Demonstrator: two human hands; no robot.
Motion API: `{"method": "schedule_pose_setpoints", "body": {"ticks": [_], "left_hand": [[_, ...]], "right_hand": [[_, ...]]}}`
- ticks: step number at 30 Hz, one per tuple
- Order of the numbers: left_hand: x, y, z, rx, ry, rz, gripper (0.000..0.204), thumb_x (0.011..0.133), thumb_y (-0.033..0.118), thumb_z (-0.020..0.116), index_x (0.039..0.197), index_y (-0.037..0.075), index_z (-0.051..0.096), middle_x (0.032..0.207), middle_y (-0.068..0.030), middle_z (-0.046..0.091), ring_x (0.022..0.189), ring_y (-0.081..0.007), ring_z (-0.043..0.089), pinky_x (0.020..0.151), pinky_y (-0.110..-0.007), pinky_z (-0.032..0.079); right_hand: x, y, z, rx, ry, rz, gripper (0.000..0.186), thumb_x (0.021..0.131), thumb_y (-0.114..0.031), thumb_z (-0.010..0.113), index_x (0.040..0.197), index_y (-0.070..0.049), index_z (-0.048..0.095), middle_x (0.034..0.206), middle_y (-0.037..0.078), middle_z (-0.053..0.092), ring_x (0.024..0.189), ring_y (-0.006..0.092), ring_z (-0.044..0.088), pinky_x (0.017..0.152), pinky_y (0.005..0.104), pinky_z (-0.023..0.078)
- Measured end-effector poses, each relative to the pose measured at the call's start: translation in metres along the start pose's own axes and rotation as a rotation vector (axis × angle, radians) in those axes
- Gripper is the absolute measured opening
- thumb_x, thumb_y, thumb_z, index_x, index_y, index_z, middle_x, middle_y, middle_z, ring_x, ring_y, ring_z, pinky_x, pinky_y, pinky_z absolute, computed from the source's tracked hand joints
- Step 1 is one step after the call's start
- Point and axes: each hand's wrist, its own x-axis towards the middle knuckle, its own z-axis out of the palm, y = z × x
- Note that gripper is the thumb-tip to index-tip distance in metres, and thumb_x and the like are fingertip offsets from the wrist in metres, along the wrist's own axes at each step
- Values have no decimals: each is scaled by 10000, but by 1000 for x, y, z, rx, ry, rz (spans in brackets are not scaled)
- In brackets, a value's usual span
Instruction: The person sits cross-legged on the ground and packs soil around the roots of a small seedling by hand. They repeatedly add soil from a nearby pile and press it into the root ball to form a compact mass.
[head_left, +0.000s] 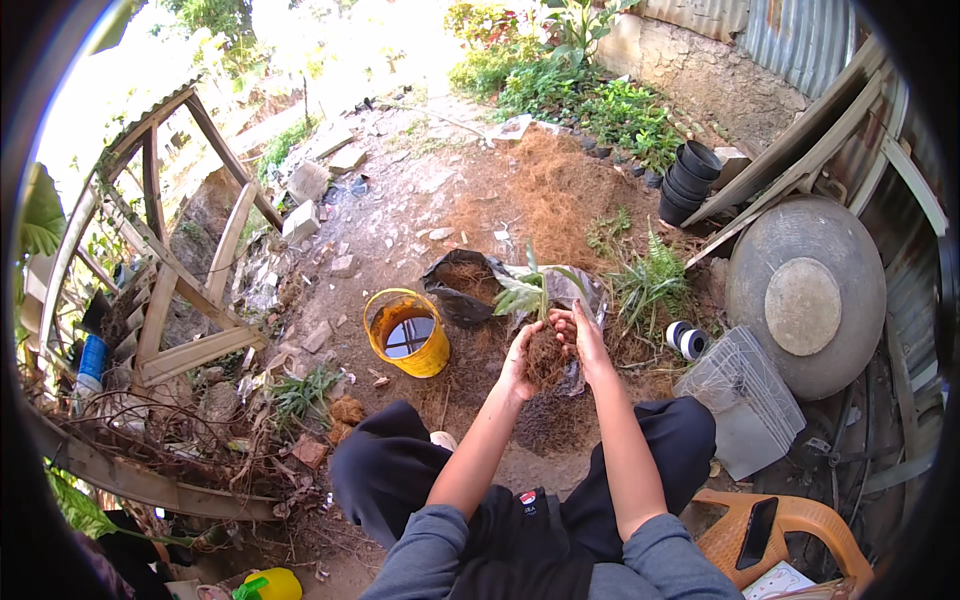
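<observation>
Between my two hands is a small leafy plant [522, 295] with a brown, fibrous root ball [545, 362]. My left hand [516, 364] cups the ball from the left, fingers curled against it. On the other side my right hand [590, 345] wraps round it near the stem base. The leaves stand up above my fingers. Just beyond lies a black plastic bag [462, 287] with brown fibre inside. Dark loose soil [550, 422] is on the ground below my hands.
A yellow bucket [425, 352] of dark liquid stands left of my hands. Ferns [655, 275], a wire rack [745, 385] and a large round grey basin [806, 290] are at right. Stacked black pots [690, 180] stand farther back. An orange plastic chair [800, 515] holds a phone [758, 532].
</observation>
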Motion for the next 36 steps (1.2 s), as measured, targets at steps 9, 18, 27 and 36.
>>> {"method": "schedule_pose_setpoints", "body": {"ticks": [9, 18, 27, 36], "left_hand": [[-10, -3, 8, 330, 258, -159, 295, 893, 356, 509, 1052, 137, 626, 966, -28, 661, 880, -183, 630, 793, -376, 515], [2, 76, 72, 505, 193, -38, 277, 902, 261, 500, 1109, 96, 583, 1007, -15, 635, 852, -124, 593, 808, -328, 502], [-52, 190, 93, 594, 176, 253, 310, 865, 273, 541, 1117, 95, 571, 996, -38, 612, 875, -183, 586, 821, -372, 495], [-77, 227, 54, 453, 319, 412, 293, 890, 261, 517, 1116, 87, 579, 1025, -43, 617, 882, -170, 586, 819, -350, 503]], "right_hand": [[-5, -3, 8, -726, 191, -550, 443, 947, -373, 498, 1130, 21, 583, 1036, 197, 622, 856, 323, 639, 800, 366, 485], [2, -6, 9, -277, 143, -438, 406, 979, -364, 460, 1107, -11, 614, 999, 86, 645, 830, 144, 583, 764, 281, 452], [10, 19, 8, -347, 42, -341, 321, 942, -333, 548, 1049, -43, 633, 908, 2, 632, 796, 88, 583, 664, 236, 437], [17, 30, 17, -348, -36, -231, 192, 919, -176, 571, 1063, -63, 631, 935, 6, 630, 798, 94, 615, 669, 236, 472]]}}
